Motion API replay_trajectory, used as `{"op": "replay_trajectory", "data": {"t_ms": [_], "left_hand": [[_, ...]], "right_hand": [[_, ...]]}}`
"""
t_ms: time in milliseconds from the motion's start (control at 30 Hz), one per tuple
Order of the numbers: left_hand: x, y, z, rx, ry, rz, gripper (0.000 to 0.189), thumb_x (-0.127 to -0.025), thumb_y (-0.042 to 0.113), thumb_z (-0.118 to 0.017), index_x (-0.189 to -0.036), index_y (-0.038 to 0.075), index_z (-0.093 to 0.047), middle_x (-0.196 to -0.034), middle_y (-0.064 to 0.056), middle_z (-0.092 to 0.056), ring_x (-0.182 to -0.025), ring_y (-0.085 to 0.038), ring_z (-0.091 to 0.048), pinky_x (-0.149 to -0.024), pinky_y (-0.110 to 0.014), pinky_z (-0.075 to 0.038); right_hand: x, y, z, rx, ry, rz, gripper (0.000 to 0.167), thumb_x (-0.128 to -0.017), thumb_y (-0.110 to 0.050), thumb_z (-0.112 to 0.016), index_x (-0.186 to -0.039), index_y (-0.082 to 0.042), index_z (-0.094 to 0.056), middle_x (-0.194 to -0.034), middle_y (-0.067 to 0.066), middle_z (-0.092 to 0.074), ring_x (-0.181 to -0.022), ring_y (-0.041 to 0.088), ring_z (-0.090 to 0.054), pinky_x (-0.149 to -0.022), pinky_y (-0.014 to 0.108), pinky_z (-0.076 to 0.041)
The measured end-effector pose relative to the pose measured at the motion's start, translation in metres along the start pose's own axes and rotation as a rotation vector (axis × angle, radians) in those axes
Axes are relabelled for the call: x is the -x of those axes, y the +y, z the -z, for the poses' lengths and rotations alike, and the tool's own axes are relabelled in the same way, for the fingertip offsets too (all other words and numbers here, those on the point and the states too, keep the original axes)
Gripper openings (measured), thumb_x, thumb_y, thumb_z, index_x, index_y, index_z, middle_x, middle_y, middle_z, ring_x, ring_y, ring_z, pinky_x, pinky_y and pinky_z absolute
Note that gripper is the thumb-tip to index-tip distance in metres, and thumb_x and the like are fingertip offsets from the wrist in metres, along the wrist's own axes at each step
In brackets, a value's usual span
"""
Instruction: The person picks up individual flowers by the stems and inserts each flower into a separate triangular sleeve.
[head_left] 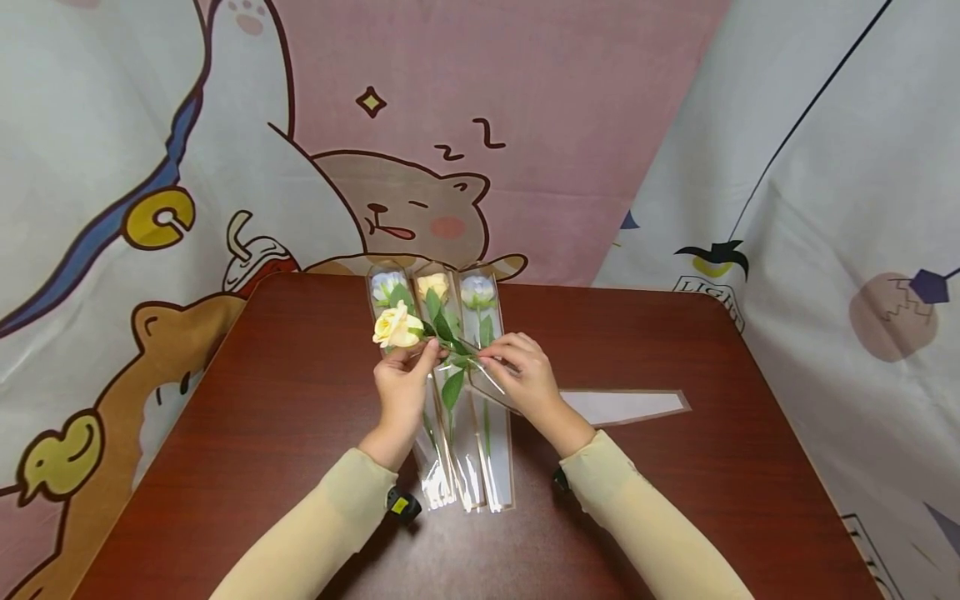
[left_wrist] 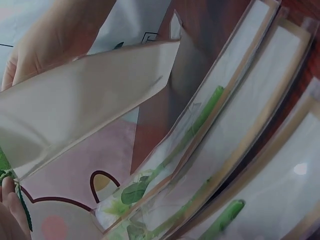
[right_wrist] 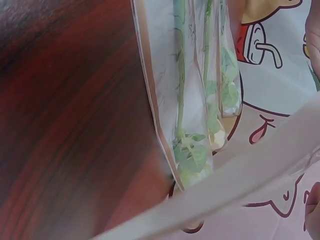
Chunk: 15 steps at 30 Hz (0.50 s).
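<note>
In the head view, my left hand (head_left: 405, 385) pinches a pale yellow rose (head_left: 396, 326) by its stem, just below the bloom. The bloom points left and green leaves (head_left: 452, 389) hang from the stem. My right hand (head_left: 527, 375) pinches the edge of a clear flower sleeve (head_left: 626, 406) with a white panel and brown border. That sleeve stretches rightward behind the right wrist. The rose's stem runs toward the sleeve mouth; how far in it lies cannot be told. The left wrist view shows the sleeve (left_wrist: 90, 95) raised between both hands.
Beneath the hands, three sleeved flowers lie side by side on the brown table (head_left: 300, 400): a bluish one (head_left: 387, 287) at left, a yellow one (head_left: 432, 287) in the middle, another bluish one (head_left: 477, 291) at right. A printed cloth (head_left: 555, 125) hangs behind the table.
</note>
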<state>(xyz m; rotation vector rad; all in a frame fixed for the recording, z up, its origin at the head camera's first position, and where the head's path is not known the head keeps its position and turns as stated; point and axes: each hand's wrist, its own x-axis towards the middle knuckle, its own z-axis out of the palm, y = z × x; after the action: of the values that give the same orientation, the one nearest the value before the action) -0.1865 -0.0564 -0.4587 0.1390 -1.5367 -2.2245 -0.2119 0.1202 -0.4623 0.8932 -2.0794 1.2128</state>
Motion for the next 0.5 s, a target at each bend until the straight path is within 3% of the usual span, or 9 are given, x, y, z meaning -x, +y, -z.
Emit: {"op": "replay_trajectory", "data": {"t_ms": [233, 400, 500], "left_hand": [[-0.0008, -0.0046, -0.0007, 0.042, -0.015, 0.001, 0.016, -0.083, 0.0, -0.069, -0.089, -0.013, -0.063, -0.066, 0.0, -0.07, -0.064, -0.011, -0.07, -0.069, -0.026, -0.058], [-0.003, -0.0031, 0.0024, 0.026, 0.012, 0.02, 0.015, -0.083, -0.004, -0.067, -0.09, -0.016, -0.062, -0.07, -0.01, -0.071, -0.064, -0.013, -0.07, -0.07, -0.028, -0.058], [-0.0047, -0.0026, 0.0044, 0.008, 0.027, 0.025, 0.014, -0.083, -0.005, -0.066, -0.09, -0.016, -0.062, -0.071, -0.01, -0.071, -0.063, -0.013, -0.07, -0.07, -0.029, -0.058]], "right_hand": [[-0.0016, -0.0009, -0.0011, 0.012, -0.001, -0.002, 0.005, -0.08, -0.008, -0.074, -0.085, -0.009, -0.074, -0.084, 0.002, -0.069, -0.079, 0.016, -0.058, -0.073, 0.028, -0.046], [-0.0009, 0.0001, 0.0002, 0.012, 0.007, -0.014, 0.005, -0.081, -0.008, -0.073, -0.085, -0.009, -0.074, -0.085, 0.001, -0.068, -0.081, 0.016, -0.058, -0.071, 0.025, -0.047], [-0.0005, 0.0009, 0.0015, 0.008, 0.013, -0.028, 0.005, -0.081, -0.008, -0.073, -0.086, -0.01, -0.074, -0.086, 0.0, -0.068, -0.083, 0.015, -0.058, -0.07, 0.022, -0.047]]}}
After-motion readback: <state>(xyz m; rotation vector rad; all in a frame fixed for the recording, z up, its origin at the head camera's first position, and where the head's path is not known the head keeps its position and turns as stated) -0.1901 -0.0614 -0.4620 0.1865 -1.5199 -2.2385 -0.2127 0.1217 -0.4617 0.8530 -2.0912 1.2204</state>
